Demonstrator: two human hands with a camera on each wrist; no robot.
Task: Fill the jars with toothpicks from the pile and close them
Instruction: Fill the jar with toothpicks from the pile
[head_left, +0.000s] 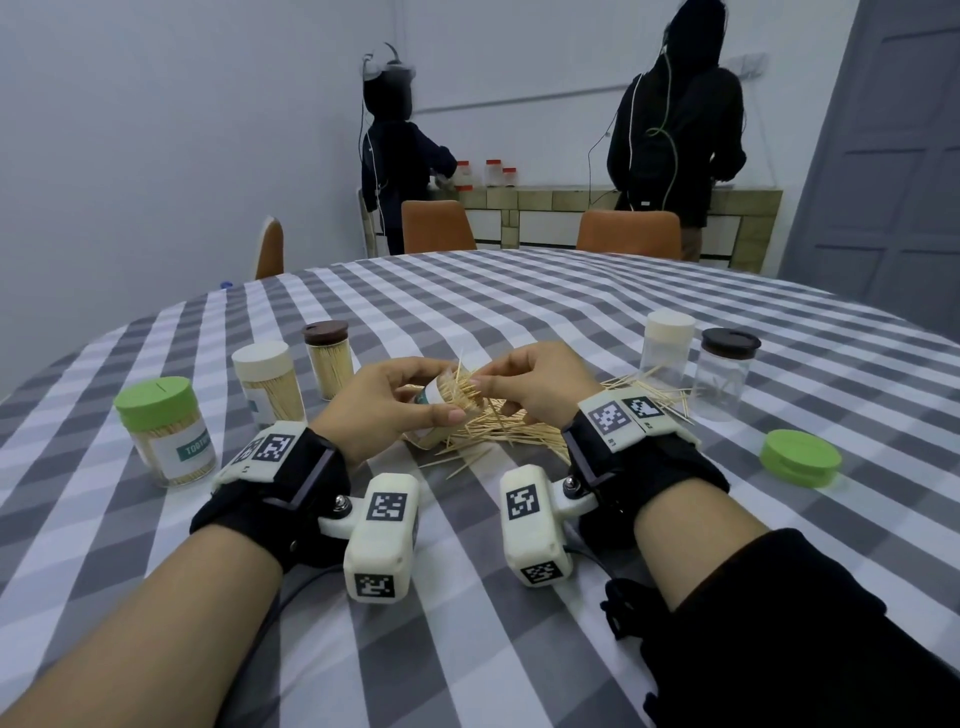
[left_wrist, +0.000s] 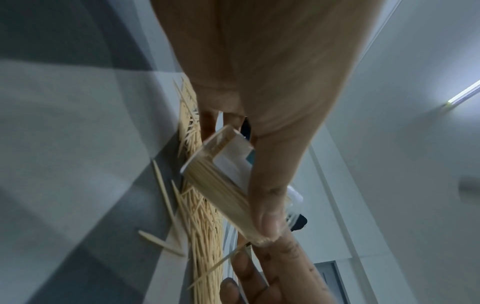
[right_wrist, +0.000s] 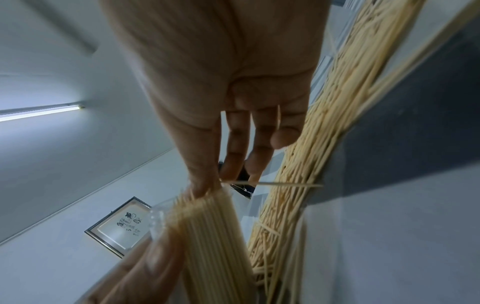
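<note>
Grey-and-white checked cloth (head_left: 467, 649) covers the round table. At nine o'clock stand three closed, full jars: a green-lidded jar (head_left: 165, 431), a cream-lidded jar (head_left: 269, 384) and a brown-lidded jar (head_left: 328, 358). At centre, the left hand (head_left: 384, 410) curls round a tilted open jar (left_wrist: 221, 185), nearly packed, while the right hand (head_left: 535, 384) pinches toothpicks at its mouth above the pile (head_left: 519, 431). At two o'clock wait a cream-capped jar (head_left: 667, 348) and a dark-lidded jar (head_left: 724, 379), both seemingly empty; at three o'clock lies a loose green lid (head_left: 800, 457). By my judgement, half is done: this jar needs closing, two need filling.
</note>
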